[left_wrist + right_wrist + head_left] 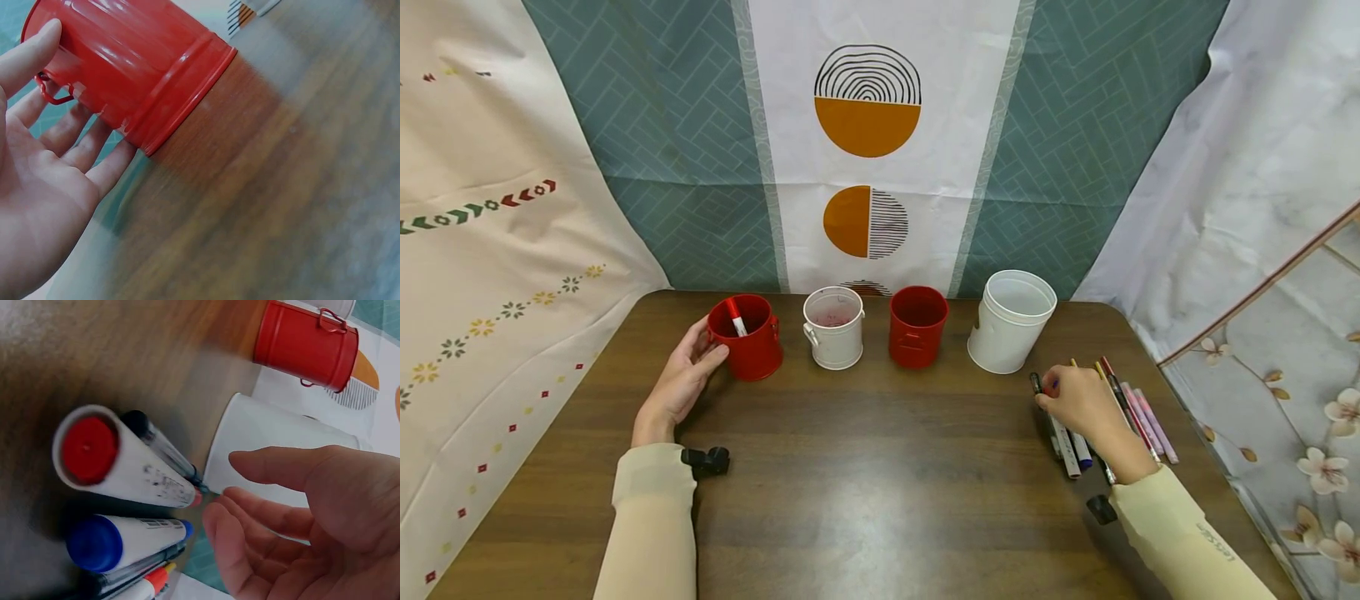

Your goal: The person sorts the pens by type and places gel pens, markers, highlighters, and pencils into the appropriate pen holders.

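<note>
My left hand (681,375) holds the left red bucket (758,354) by its side. In the left wrist view the thumb lies near the rim, with the other fingers spread along the wall below the small wire handle (55,94). A white marker with a red cap (737,317) leans inside that bucket. My right hand (1086,404) is over a row of pens at the right, fingers loosely bent. In the right wrist view thumb and fingers stand apart, close to the tip of a white marker with a red end (134,462). Beside it lie a blue-ended marker (131,540) and a dark-capped pen (162,447).
A small white bucket (838,340), a second red bucket (915,337) and a larger white bucket (1006,333) stand along the back of the wooden table (880,467). Pencils (1122,392) and pink markers (1153,425) lie near the right edge. Cloths hang behind.
</note>
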Action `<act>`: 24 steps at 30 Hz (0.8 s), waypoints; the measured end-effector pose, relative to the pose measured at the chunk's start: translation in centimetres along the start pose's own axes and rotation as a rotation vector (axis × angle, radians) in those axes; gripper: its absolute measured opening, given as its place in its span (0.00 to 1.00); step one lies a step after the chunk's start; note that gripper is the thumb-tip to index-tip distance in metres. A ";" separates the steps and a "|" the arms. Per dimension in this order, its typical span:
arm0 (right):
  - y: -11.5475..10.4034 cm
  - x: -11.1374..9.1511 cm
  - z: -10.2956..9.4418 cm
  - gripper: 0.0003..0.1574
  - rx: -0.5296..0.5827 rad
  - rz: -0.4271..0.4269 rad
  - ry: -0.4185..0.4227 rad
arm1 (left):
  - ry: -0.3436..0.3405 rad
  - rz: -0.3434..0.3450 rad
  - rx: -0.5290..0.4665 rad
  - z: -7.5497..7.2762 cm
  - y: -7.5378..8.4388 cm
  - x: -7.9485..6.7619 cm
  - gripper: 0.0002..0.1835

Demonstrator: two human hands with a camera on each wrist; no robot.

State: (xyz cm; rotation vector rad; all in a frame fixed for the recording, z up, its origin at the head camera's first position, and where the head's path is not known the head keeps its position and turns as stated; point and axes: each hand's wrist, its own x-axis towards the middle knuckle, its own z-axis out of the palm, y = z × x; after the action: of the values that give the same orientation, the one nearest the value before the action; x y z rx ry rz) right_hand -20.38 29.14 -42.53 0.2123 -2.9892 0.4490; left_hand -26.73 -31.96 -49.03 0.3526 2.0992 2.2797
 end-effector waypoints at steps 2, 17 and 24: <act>0.1 0.0 0.3 0.11 -0.013 0.011 -0.016 | 0.001 -0.002 0.002 0.0 0.1 0.0 0.39; -0.3 0.0 1.2 0.15 -0.068 0.042 -0.086 | 0.007 -0.031 0.031 0.0 0.1 0.0 0.39; -0.4 0.4 1.5 0.12 -0.025 0.048 -0.094 | 0.005 -0.021 0.033 0.0 0.0 -0.1 0.39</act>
State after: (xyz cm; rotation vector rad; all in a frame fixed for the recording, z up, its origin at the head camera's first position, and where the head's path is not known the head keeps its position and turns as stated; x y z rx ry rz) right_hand -20.83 28.24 -43.80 0.1636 -3.0961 0.4180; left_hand -26.67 -31.98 -49.00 0.3245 2.1345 2.2399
